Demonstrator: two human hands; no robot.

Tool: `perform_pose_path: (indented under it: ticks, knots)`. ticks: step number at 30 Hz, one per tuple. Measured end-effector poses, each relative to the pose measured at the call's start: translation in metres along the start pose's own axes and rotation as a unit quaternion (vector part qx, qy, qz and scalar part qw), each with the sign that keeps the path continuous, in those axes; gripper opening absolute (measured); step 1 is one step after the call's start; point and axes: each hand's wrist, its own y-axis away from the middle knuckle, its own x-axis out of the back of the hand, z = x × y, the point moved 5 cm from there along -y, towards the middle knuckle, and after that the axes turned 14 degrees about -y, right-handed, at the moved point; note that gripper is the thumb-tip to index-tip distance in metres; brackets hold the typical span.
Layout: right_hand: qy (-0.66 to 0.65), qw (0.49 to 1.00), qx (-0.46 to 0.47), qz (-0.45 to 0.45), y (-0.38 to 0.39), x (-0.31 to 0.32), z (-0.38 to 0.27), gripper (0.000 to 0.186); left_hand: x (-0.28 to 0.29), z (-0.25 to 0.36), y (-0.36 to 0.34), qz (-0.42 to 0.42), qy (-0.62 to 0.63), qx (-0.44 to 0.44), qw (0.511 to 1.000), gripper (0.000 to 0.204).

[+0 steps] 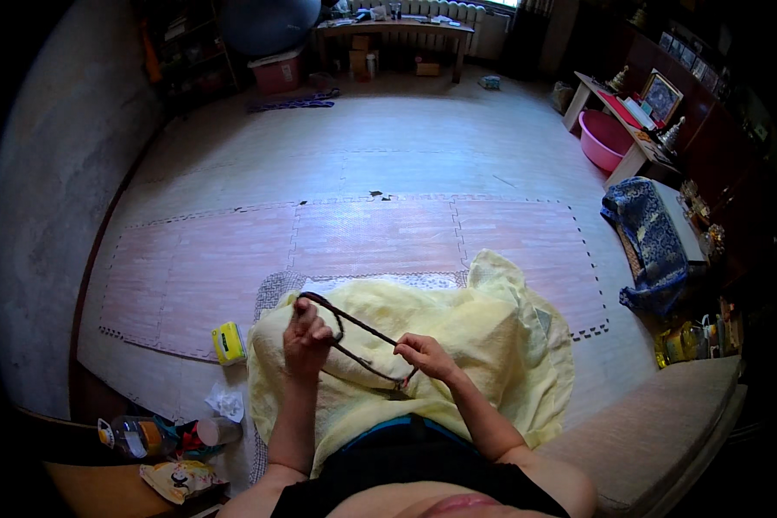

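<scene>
Your left hand [306, 335] sits just left of centre in the lower half of the frame, its fingers curled together and pinched on the upper end of a dark loop of cord or beads [354, 332]; your right hand [427, 356] is a little lower and to the right, fingertips closed on the loop's lower end, near where something small hangs from it, too small to make out; the loop runs taut and slanting between the two hands, above the pale yellow towel [483, 345] spread over your lap. The likeliest trouble, as I judge it, is tension; pulling the hands further apart loads the strand, and if it is strung beads a break would scatter them across the towel and off onto the foam floor mat [371, 233] in the middle of the frame. A loosened pinch on either side would let that end drop into the towel's folds, where a dark thin strand could hide in a crease; the towel's loose edge near your right wrist could also snag the hanging piece. At the lower left of the frame a yellow box [229, 343], a crumpled tissue [226, 402] and a clear bottle [138, 436] lie near your left elbow; a wide sweep of that arm could knock them.
</scene>
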Motion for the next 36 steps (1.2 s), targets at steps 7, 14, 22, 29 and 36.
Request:
perform_pose_path:
  ticks: [7,14,22,29,36]
  knots:
    - [0.044,0.999,0.008,0.023,0.003,0.010,0.005,0.019,0.013,0.032,-0.001,0.067,-0.095,-0.064,0.991,0.022]
    - [0.262,0.964,0.035,-0.002,0.008,-0.023,-0.046,0.019,0.026,-0.029,0.000,0.046,-0.588,0.029,0.807,0.029]
    - [0.126,0.990,0.056,0.021,0.012,-0.024,-0.061,0.013,0.038,-0.086,0.018,-0.011,-0.668,0.064,0.741,0.027]
    - [0.033,0.998,0.030,0.034,0.012,-0.013,-0.055,0.014,0.027,-0.087,0.021,0.037,-0.622,0.129,0.772,0.028]
    - [-0.068,0.998,0.006,-0.013,0.009,0.011,-0.035,0.017,0.016,-0.072,0.023,0.024,-0.508,0.249,0.824,0.027]
